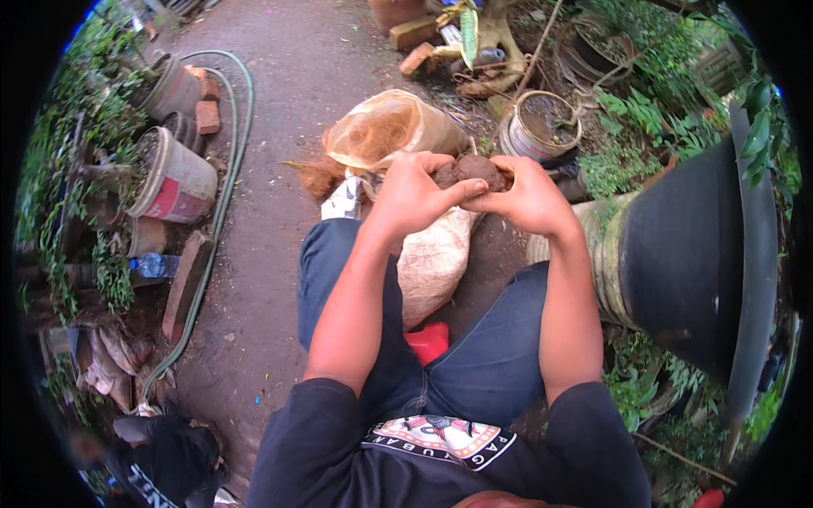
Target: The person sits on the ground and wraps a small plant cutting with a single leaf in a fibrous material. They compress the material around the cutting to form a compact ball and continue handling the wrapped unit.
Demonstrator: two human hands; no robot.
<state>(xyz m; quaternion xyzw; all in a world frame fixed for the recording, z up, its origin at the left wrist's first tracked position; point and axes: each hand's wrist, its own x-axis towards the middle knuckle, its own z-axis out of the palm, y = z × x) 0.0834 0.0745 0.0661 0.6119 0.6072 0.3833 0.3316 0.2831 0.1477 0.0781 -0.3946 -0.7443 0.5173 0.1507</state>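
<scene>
Both my hands hold a lump of dark, moist soil (479,171) in front of me, above my knees. My left hand (427,190) and my right hand (527,193) cannot be told apart by task, but each curls around one side of the lump, with thumbs meeting on the near side. Just beyond stands an open sack (438,127) of brown coconut fibre (380,130). More fibre lies at its left side. Below my hands, between my legs, rests a pale woven sack (438,267), and a red object (429,343) shows at its lower end.
A soil-filled bucket (546,127) stands beyond at the right, near a large black pot (686,254). Along the left lie a green hose (235,184), potted plants, bricks (208,117) and a plastic bottle (154,265). Another person (165,457) is at the lower left.
</scene>
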